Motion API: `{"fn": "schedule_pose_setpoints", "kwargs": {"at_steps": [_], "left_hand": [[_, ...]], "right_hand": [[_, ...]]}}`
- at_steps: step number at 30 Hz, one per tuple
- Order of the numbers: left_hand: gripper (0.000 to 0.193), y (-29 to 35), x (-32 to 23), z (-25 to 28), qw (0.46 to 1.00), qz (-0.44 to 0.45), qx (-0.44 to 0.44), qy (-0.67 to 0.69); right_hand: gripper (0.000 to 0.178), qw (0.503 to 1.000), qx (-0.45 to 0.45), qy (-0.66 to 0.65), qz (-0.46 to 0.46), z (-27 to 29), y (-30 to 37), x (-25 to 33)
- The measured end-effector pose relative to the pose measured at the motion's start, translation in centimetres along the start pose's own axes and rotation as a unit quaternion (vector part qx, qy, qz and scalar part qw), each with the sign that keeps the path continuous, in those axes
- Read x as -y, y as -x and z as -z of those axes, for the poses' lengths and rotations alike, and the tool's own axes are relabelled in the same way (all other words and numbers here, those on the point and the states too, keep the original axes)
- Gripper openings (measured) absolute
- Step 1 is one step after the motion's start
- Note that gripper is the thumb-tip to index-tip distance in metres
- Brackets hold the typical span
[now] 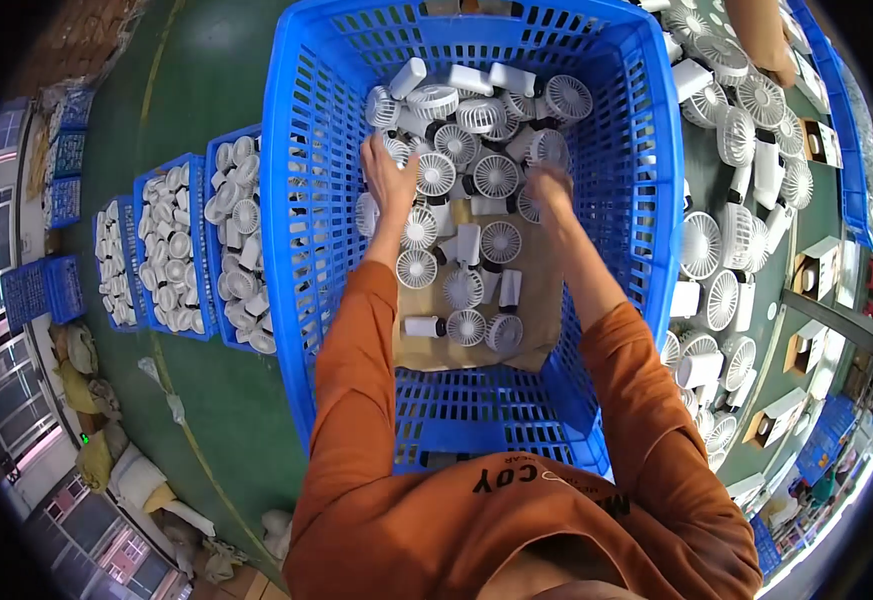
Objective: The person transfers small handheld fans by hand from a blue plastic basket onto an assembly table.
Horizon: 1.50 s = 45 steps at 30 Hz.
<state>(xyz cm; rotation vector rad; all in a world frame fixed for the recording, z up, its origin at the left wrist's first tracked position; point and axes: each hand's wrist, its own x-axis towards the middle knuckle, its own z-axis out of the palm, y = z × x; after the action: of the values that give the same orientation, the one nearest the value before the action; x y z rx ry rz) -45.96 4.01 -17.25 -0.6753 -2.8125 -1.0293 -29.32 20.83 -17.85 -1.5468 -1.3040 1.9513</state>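
Observation:
Both my hands reach down into a large blue plastic crate (672,200) holding many white handheld fans (496,176) with round grilles and short handles. On the crate's left side, my left hand (389,190) has its fingers and thumb around a fan (396,150), partly hidden by the hand. Over at the right wall, my right hand (552,190) grips another fan (548,148); hand and fan are a little blurred. Several fans lie loosely on a brown cardboard sheet (536,330) at the crate's near end, while more are heaped toward the far end.
Several blue crates (206,250) full of fans stand on the green floor (221,420) to the left. At right, a green work surface carries loose fans (699,245) and small open boxes (814,268). Another person's arm (759,35) reaches in at the upper right.

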Motion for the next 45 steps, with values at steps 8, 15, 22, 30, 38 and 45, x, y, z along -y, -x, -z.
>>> {"fn": "schedule_pose_setpoints", "kwargs": {"at_steps": [8, 15, 22, 30, 38, 45], "left_hand": [[0.095, -12.7, 2.6, -3.1, 0.967, -0.107, 0.221, -0.07], [0.109, -15.7, 2.8, -4.4, 0.92, -0.1, 0.354, -0.134], [0.079, -15.7, 0.5, -5.9, 0.853, -0.096, 0.462, -0.223], [0.065, -15.1, 0.2, -8.6, 0.806, -0.056, 0.577, -0.118], [0.082, -11.7, 5.4, -10.4, 0.743, 0.089, 0.662, -0.034], [0.066, -4.6, 3.3, -10.0, 0.718, 0.192, 0.668, 0.035]], "right_hand": [[0.03, 0.998, -0.039, 0.048, 0.031, -1.1, -0.3, -8.7], [0.044, 0.909, -0.047, 0.364, 0.196, -0.1, -2.3, -8.7], [0.062, 0.816, -0.033, 0.474, 0.329, 2.0, -5.0, -7.8], [0.059, 0.851, -0.001, 0.476, 0.221, 2.9, -4.8, -6.9], [0.067, 0.924, 0.04, 0.37, 0.081, 5.8, -5.4, -12.7], [0.048, 0.977, 0.17, 0.043, -0.12, 8.2, -4.8, -14.3]]}}
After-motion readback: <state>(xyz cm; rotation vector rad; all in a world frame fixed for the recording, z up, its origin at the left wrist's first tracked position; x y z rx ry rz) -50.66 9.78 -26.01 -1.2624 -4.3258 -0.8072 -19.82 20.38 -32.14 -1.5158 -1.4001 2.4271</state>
